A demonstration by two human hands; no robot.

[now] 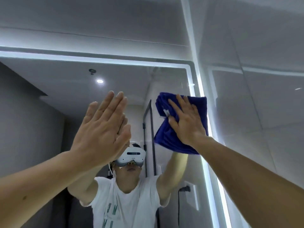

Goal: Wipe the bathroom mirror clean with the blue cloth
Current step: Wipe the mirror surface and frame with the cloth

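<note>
My right hand [185, 122] presses flat on the deep-blue cloth [166, 139], which is bunched in soft folds against the mirror [69, 74] near its lit right edge. My left hand [100, 129] lies flat on the glass, fingers straight, holding nothing.

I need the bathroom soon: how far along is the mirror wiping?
Done: the mirror reflects clearly across its middle. In hand: the right hand presses the blue cloth flat against it near its upper right corner; the left hand lies flat on the mirror. Left: faint streaks above the cloth near the top edge, and likely the left hand's print.
</note>
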